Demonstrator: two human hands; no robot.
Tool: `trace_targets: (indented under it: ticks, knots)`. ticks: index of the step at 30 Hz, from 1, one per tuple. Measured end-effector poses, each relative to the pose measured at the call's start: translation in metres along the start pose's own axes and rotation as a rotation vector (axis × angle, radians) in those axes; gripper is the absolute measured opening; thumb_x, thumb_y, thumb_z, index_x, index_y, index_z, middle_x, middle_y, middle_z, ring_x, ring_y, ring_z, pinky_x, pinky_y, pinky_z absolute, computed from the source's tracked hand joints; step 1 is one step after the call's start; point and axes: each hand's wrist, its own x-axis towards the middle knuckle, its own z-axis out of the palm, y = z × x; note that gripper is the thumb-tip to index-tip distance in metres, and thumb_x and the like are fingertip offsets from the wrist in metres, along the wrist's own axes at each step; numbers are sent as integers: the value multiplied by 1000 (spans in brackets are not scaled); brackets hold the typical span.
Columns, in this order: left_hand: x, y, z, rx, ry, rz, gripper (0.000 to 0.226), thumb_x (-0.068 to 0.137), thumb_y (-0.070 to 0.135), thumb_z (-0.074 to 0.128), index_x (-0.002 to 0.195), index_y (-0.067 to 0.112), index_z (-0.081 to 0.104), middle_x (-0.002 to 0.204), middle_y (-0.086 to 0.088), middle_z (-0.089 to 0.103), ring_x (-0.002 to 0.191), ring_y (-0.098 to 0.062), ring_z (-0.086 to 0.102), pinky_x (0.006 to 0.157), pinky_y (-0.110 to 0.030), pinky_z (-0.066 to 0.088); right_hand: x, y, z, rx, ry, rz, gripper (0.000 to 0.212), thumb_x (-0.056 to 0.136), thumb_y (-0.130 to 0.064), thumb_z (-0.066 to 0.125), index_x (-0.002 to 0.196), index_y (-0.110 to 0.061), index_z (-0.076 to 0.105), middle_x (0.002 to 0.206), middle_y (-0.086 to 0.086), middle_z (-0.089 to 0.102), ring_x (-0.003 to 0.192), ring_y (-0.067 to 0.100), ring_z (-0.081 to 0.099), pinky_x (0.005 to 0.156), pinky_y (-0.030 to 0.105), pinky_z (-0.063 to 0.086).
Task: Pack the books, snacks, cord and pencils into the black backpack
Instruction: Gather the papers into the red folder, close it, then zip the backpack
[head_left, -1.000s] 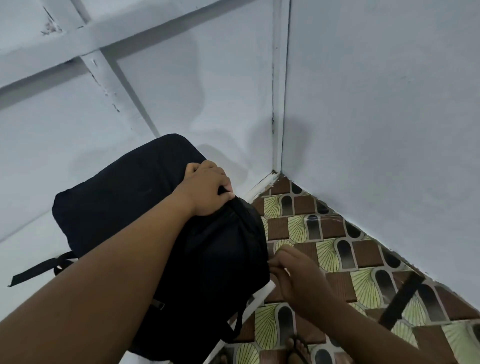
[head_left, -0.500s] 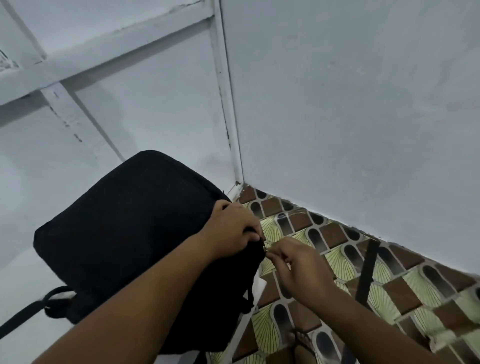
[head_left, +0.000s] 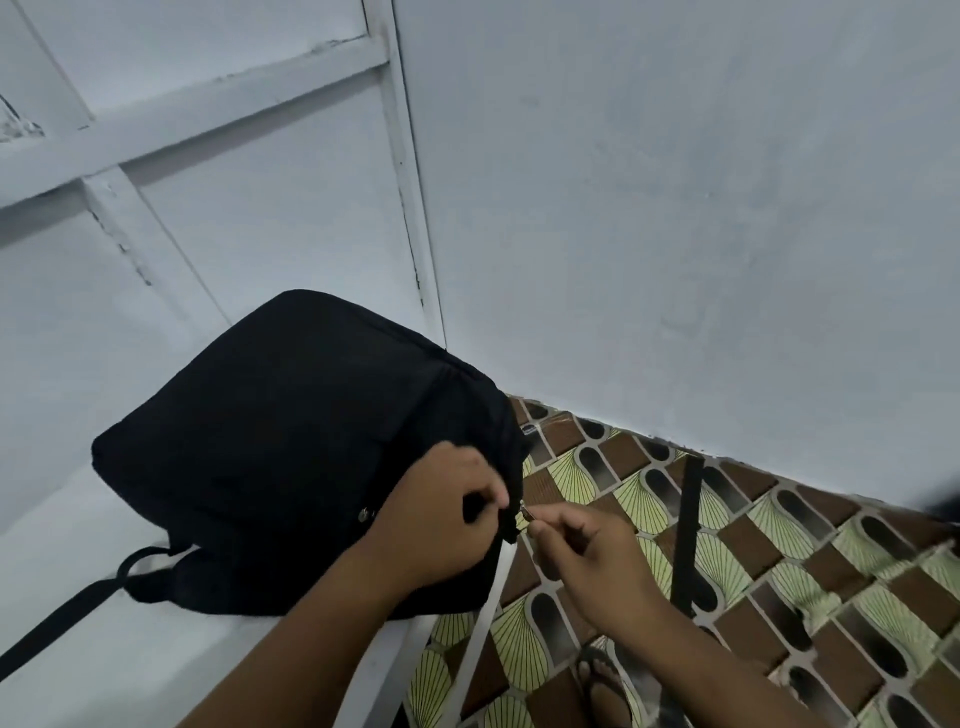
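black backpack (head_left: 291, 447) on white surface, left hand (head_left: 441, 525) gripping fabric, right hand (head_left: 587, 556) pinching zipper pull (head_left: 525, 515)

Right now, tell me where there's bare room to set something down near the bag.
Bare white surface lies left of the black backpack, above its strap. Another strip runs in front, beside the left forearm. The backpack's right edge is crowded: left hand and right hand meet at the zipper pull.

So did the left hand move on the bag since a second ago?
Yes. The left hand slid from the bag's top, near the wall corner, down to its front edge by the zipper pull, close to the right hand.
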Motion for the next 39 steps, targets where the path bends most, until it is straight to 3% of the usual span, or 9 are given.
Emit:
trace_targets:
  ticks: [2,7,11,14,18,22,29,34,39]
  knots:
    - [-18,4,6,48,-52,-31,18,81,31,64,95,31,74,92,21,60,91,-1,49,80,-25,48,-2,-2,3,-6,5,9,16,94,-16,66,100,-27,76,72,2,71,66,18,67,61,35,57]
    - [-21,11,24,74,31,-119,34,80,55,64,103,32,73,95,19,59,89,-2,50,79,-30,49,-1,-5,7,-13,-66,-16,21,97,-16,61,110,-24,75,90,-1,75,85,16,71,78,34,59]
    - [-18,17,27,45,93,-187,32,82,57,59,94,31,73,89,18,59,84,-1,52,78,-29,47,4,-14,3,71,-117,67,40,100,-37,44,99,-16,78,87,4,73,87,14,69,82,32,54]
    - [-19,20,27,55,126,-262,18,82,47,64,86,30,70,85,16,59,82,-3,53,78,-30,47,14,-16,-1,96,-203,165,53,99,-51,31,102,-28,79,90,2,75,91,10,69,87,32,53]
    - [-19,23,26,143,133,-400,12,88,36,60,88,29,69,87,17,58,87,-3,50,84,-29,45,41,-22,-2,86,-262,222,50,98,-48,44,83,-18,81,79,4,76,78,14,71,69,27,54]
    - [-14,40,29,209,150,-519,16,94,39,50,89,32,64,86,18,53,91,-1,43,87,-25,35,74,-21,-8,-179,-365,63,45,93,-37,64,65,-3,72,61,5,70,55,12,66,53,17,48]
    - [-37,74,57,494,358,-764,15,82,25,57,74,37,54,94,19,43,97,-10,46,80,-33,26,102,2,-21,-313,-468,-140,41,89,-16,63,53,2,61,55,14,64,54,35,60,52,41,43]
    - [-68,84,50,584,473,-1008,32,68,9,78,69,35,60,91,17,43,95,-11,46,75,-31,16,108,2,-30,-277,-582,-132,43,89,-14,62,54,10,58,53,14,63,46,20,59,46,26,40]
    - [-118,60,23,673,533,-1286,28,72,7,78,73,33,69,91,11,51,99,-19,47,77,-33,13,111,3,-27,-217,-602,-81,37,88,-11,62,61,14,61,55,14,65,54,30,61,47,32,46]
